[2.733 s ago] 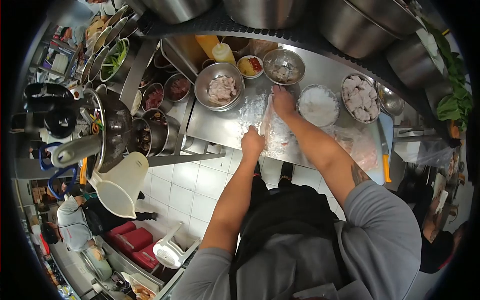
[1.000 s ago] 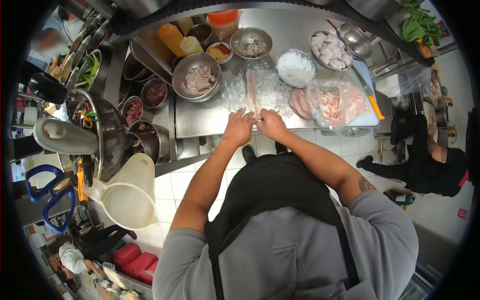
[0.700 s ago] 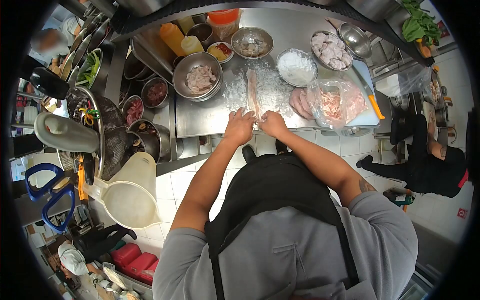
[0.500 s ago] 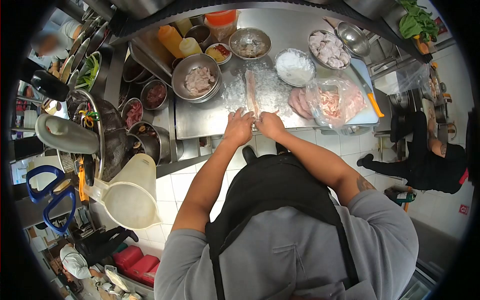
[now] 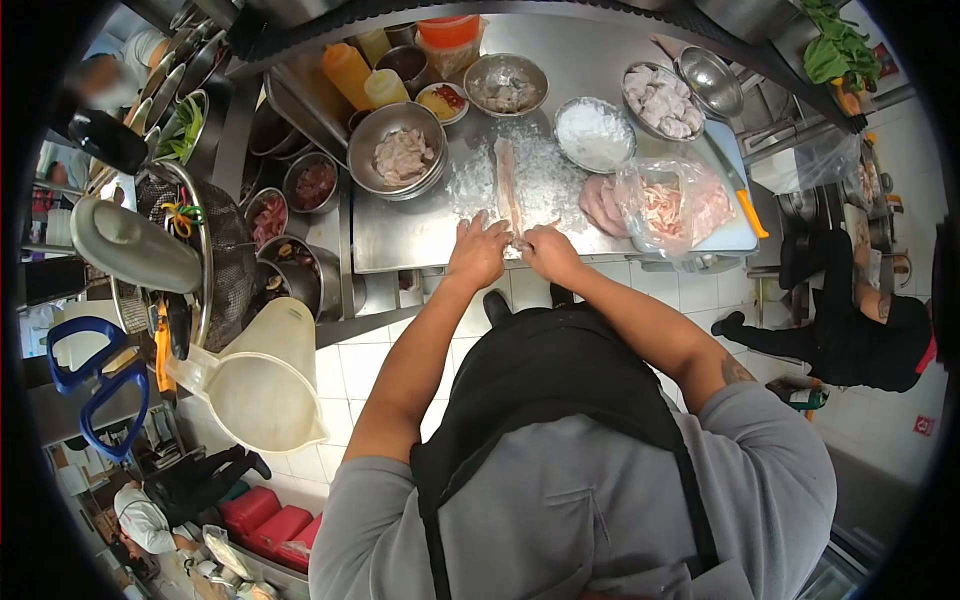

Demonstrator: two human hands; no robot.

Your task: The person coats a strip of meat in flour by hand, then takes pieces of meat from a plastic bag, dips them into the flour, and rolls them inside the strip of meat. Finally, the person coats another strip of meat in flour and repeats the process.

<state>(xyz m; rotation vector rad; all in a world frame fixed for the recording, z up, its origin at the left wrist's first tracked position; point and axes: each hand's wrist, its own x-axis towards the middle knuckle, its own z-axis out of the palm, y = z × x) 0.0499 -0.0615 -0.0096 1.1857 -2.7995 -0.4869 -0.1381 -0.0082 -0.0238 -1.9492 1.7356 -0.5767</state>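
Observation:
A long, thin strip of pale meat [image 5: 506, 180] lies lengthwise on the flour-dusted steel worktop [image 5: 400, 235], its near end between my hands. My left hand [image 5: 478, 250] rests on the worktop to the left of that end, fingers spread and thumb side against the strip. On the other side, my right hand [image 5: 550, 253] is closed, its fingertips pinched on the strip's near end; the exact grip is partly hidden. Beyond the strip stand a bowl of white flour [image 5: 595, 133] and a metal bowl with floury pieces [image 5: 507, 85].
Stacked bowls of meat pieces [image 5: 403, 157] stand left. To the right, a plastic bag of meat [image 5: 662, 205] and an orange-handled knife [image 5: 748, 212] lie on a white cutting board [image 5: 722, 236]. A plastic pitcher [image 5: 265, 400] hangs near my left arm. Another person [image 5: 860, 310] is at right.
My right hand has shifted slightly at the strip's near end, its fingers now lower and pinched. The left hand stays beside the strip. The whole view has shifted a little.

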